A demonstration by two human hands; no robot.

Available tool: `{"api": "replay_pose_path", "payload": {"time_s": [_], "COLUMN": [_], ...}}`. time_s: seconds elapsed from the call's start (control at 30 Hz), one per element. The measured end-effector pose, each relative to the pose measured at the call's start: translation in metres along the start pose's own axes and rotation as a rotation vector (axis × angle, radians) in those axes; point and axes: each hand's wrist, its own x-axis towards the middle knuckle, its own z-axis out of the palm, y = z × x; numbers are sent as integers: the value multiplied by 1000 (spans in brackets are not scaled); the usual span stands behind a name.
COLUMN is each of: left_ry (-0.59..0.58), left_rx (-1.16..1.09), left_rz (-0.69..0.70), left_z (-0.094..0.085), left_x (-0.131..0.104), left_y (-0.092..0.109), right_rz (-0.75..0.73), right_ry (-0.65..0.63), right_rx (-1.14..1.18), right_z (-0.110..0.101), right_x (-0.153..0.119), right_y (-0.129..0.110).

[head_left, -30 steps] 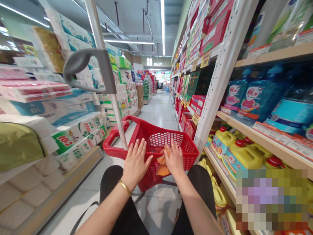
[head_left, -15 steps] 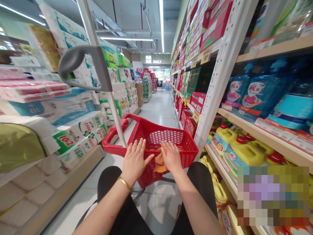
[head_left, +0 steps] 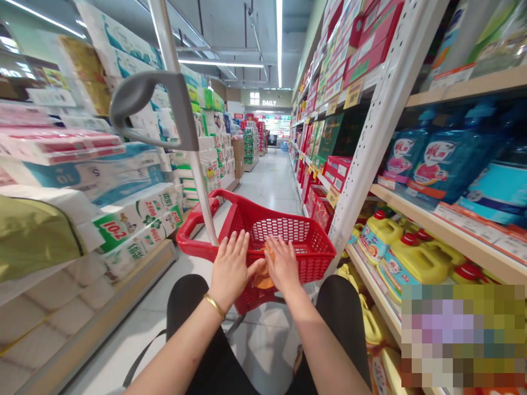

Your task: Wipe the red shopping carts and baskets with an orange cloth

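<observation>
A red plastic basket cart [head_left: 307, 266] stands just beyond my knees, with a metal pole and a grey handle [head_left: 187, 112] rising at its left. My left hand [head_left: 231, 269] lies palm down at the near rim, fingers stretched forward, a gold bangle on the wrist. To its right, my right hand [head_left: 282, 266] is over an orange cloth [head_left: 262, 278] at the same rim. The cloth hangs between the two hands, partly under the right palm and near the left thumb. The right fingers are extended; their grip on the cloth is hidden.
Stacked tissue packs [head_left: 135, 219] line the left side. At the right, a shelf [head_left: 453, 219] holds blue bottles [head_left: 436, 159] and yellow jugs [head_left: 415, 260], with a white perforated upright [head_left: 382, 115] at its corner. The aisle floor [head_left: 269, 184] runs ahead.
My right hand has shifted slightly left over the cloth, nearer my left hand. The cloth has moved left with it. The view has shifted a little, so the surroundings sit farther right.
</observation>
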Motion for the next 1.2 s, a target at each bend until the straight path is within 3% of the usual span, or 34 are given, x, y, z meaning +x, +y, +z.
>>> {"api": "replay_pose_path", "payload": {"time_s": [0.1, 0.17, 0.23, 0.37, 0.43, 0.53, 0.63, 0.7, 0.77, 0.87, 0.93, 1.03, 1.13, 1.2], "left_ry": [-1, -11, -20, -34, -39, -26, -20, -25, -24, -16, -8, 5, 11, 10], "left_rx": [-6, -7, -9, -5, 5, 4, -5, -6, -1, 16, 28, 28, 7, 2], "left_rz": [-8, -12, -10, -1, 0, -7, -14, -19, -14, 18, 32, 32, 21, 13], "left_z": [-1, -2, -3, -2, -1, 0, 0, -1, -1, -1, 0, 1, 2, 1], "left_x": [1, 2, 3, 3, 2, 2, 2, 3, 3, 3, 3, 3, 4, 5], "left_y": [2, 5, 8, 8, 5, 3, 5, 8, 10, 7, 3, -2, -2, 1], "right_rz": [218, 326, 314, 65, -3, 52, 243, 318, 274, 78, -1, 49, 229, 339], "right_ry": [77, 125, 139, 44, -3, 20, 126, 155, 125, 36, 2, 16, 79, 112], "right_rx": [-64, -89, -76, 0, 10, -43, -119, -131, -105, -34, -5, -25, -94, -132], "right_z": [-8, -8, -3, 12, 13, 6, -1, 0, 5, 13, 13, 2, -10, -11], "right_x": [-5, -5, -2, 8, 9, 3, -6, -7, -3, 7, 11, 7, 0, 0], "right_y": [37, 46, 34, -19, -28, -4, 30, 34, 18, -19, -29, -6, 34, 42]}}
